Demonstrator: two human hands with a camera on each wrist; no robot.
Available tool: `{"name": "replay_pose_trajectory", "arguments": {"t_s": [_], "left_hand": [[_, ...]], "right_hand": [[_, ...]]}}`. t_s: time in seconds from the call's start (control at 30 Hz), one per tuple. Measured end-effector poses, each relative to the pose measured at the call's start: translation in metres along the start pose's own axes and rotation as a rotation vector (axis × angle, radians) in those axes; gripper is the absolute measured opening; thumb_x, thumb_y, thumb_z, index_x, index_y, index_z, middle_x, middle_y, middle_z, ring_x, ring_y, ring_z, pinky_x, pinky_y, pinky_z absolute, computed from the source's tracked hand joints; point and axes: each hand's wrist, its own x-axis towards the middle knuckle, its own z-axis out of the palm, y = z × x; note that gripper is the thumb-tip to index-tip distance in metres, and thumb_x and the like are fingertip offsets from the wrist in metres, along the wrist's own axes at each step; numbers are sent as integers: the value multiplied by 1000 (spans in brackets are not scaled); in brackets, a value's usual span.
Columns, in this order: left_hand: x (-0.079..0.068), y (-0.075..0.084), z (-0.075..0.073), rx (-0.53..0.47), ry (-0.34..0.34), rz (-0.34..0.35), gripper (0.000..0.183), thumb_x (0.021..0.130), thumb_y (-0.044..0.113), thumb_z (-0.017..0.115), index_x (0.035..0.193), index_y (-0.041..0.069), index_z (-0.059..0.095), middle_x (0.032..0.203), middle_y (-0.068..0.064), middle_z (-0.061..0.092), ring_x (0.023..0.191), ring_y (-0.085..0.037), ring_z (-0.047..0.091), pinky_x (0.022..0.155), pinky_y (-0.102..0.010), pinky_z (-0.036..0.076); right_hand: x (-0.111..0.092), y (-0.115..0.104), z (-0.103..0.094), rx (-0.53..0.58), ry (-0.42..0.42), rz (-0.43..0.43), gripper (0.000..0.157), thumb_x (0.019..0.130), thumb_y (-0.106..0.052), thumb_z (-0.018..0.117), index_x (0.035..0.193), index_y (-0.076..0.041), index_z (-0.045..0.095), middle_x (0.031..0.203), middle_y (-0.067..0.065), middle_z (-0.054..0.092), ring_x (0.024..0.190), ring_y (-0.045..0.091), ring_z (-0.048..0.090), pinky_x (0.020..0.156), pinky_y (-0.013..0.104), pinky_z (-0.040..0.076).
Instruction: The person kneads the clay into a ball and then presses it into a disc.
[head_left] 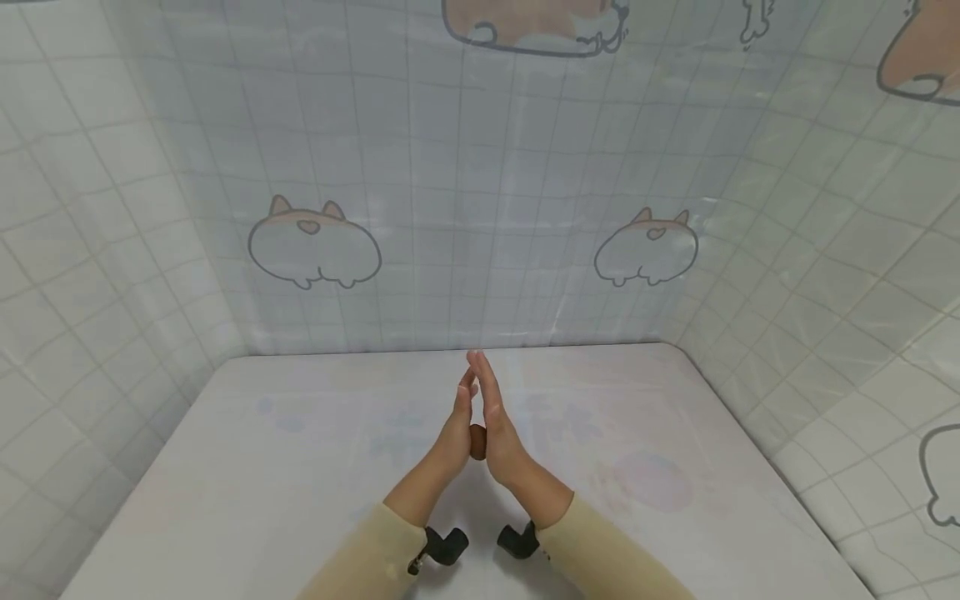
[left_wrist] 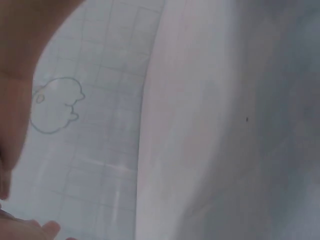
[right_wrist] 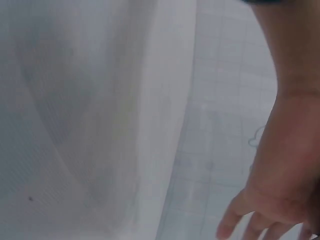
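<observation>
In the head view, a small brown rounded lump (head_left: pixel 477 442) sits between the two palms, over the middle of the table. My left hand (head_left: pixel 454 440) presses it from the left and my right hand (head_left: pixel 504 442) from the right. Both hands point away from me with fingers straight, and the fingertips lean together at the top. Parts of the lump are covered by the palms. The left wrist view catches the left hand (left_wrist: pixel 12 135) at its left edge; the right wrist view has the right hand (right_wrist: pixel 282 175) at lower right, fingers extended. Neither wrist view shows the lump.
A white table (head_left: pixel 300 433) with faint pastel prints lies beneath the hands. Pale grid-patterned sheets (head_left: pixel 480 208) with cartoon corgis enclose its back and sides. Dark wrist-worn pieces (head_left: pixel 447 546) stick out from both cream sleeves (head_left: pixel 367 554).
</observation>
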Motion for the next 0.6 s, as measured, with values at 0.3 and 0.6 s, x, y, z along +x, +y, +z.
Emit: {"name": "replay_pose_trajectory", "arguments": {"t_s": [0.3,0.6], "left_hand": [[-4,3,6,-22,-14,169,75,100,67,0,162,26,-2,168,0,-4,152,-35,4,111,-73,4],[-9,9,6,-85,-8,269,87,96,74,2,162,18,-4,167,-9,-6,151,-38,-1,109,-74,-1]], "right_hand": [[11,12,-10,-61,61,114,88,96,-77,9,162,-20,-2,168,4,3,153,26,2,113,69,6],[12,33,-15,-29,37,245,79,99,-70,7,162,-23,-6,168,3,-2,153,26,-2,116,66,7]]}}
